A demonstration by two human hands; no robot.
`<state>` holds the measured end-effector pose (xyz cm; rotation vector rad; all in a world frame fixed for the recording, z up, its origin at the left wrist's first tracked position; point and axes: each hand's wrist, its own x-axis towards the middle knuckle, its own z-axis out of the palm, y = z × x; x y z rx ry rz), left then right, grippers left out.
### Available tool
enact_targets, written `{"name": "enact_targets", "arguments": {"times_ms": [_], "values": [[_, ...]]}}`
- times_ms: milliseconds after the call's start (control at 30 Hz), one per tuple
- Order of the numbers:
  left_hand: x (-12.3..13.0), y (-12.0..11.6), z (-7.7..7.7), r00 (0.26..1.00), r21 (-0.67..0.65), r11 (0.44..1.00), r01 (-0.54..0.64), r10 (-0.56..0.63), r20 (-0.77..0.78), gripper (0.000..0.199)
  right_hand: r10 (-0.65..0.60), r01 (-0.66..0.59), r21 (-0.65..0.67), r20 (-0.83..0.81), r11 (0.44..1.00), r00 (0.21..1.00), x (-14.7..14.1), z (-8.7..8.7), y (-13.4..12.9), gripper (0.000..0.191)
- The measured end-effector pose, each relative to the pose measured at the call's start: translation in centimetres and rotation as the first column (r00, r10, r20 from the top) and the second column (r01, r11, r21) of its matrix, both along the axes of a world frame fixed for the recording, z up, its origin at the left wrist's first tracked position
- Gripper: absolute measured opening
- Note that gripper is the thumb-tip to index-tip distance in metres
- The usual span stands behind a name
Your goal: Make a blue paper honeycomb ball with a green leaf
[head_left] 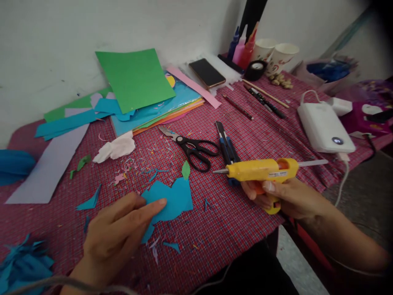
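My right hand (276, 192) is wrapped round the handle of a yellow glue gun (254, 170), whose metal nozzle points left above the table. A clear glue stick (313, 163) sticks out of its back. My left hand (119, 229) rests on the checked cloth, its index finger stretched out onto a cut blue paper piece (173, 198); the other fingers are bent. Just above that paper lies a small green paper leaf (186, 169). Black-handled scissors (196, 148) and a box cutter (226, 143) lie beyond it.
Green sheet (138, 80) and coloured papers lie at the back left. A phone (207, 73), glue bottles (240, 49) and paper cups (281, 56) stand or lie at the back. A white power bank (325, 127) is at the right. Blue scraps (26, 266) are at the front left.
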<state>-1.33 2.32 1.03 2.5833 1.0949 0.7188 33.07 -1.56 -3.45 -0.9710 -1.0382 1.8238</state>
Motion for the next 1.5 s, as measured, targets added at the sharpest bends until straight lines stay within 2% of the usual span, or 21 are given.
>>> {"name": "enact_targets", "arguments": {"times_ms": [133,233,367,433,500,600,700,867,967,1133,1300,1400,1500], "values": [[-0.1,0.2,-0.2,1.0,-0.06,0.998,-0.015,0.014,-0.015,0.033,0.01,-0.01,0.007,-0.037,1.0,0.999,0.0,0.0,0.1,0.036],[0.0,0.5,-1.2,0.998,0.019,0.999,-0.038,0.039,-0.044,0.025,0.0,-0.001,0.017,0.07,1.0,0.998,-0.1,-0.1,-0.1,0.036],[0.1,0.8,-2.7,0.992,0.191,0.981,0.041,-0.017,-0.126,0.022,0.0,-0.03,0.089,0.314,0.996,0.95,-0.9,0.8,-0.9,0.027],[0.0,0.7,-3.0,0.981,0.259,0.962,0.081,-0.032,-0.189,0.027,-0.016,-0.063,0.158,0.456,0.985,0.89,-1.5,1.5,-1.3,0.026],[-0.1,0.6,-3.0,0.974,0.285,0.955,0.088,-0.022,-0.225,0.034,-0.069,-0.127,0.272,0.61,0.954,0.789,-2.1,2.1,-1.6,0.024],[-0.2,0.5,-2.5,0.986,0.305,0.95,0.072,-0.021,-0.166,0.038,-0.196,-0.291,0.447,0.768,0.846,0.61,-2.6,2.5,-1.7,0.031],[-0.4,0.5,-2.3,0.991,0.309,0.946,0.1,-0.067,-0.115,0.033,-0.31,-0.389,0.531,0.807,0.753,0.502,-2.2,2.4,-1.1,0.038],[-0.7,0.9,-3.2,0.986,0.311,0.938,0.151,-0.118,-0.12,0.026,-0.394,-0.414,0.53,0.84,0.74,0.372,0.8,2.4,2.0,0.038],[-0.9,1.0,-3.8,0.985,0.304,0.941,0.147,-0.11,-0.135,0.02,-0.396,-0.45,0.528,0.845,0.72,0.359,3.0,2.4,4.8,0.034],[-1.2,1.0,-4.4,0.99,0.321,0.943,0.089,-0.05,-0.128,0.017,-0.328,-0.54,0.48,0.874,0.691,0.358,5.5,3.2,8.6,0.033],[-1.5,1.2,-5.0,0.992,0.381,0.922,0.072,-0.026,-0.125,0.019,-0.261,-0.638,0.404,0.914,0.656,0.31,6.6,4.1,11.1,0.032],[-1.3,1.3,-4.8,0.99,0.37,0.925,0.089,-0.041,-0.134,0.023,-0.241,-0.651,0.4,0.915,0.645,0.323,7.0,3.8,12.2,0.027],[-1.2,1.1,-4.5,0.992,0.35,0.935,0.067,-0.024,-0.126,0.027,-0.278,-0.648,0.445,0.895,0.618,0.349,7.4,3.4,12.8,0.03]]}}
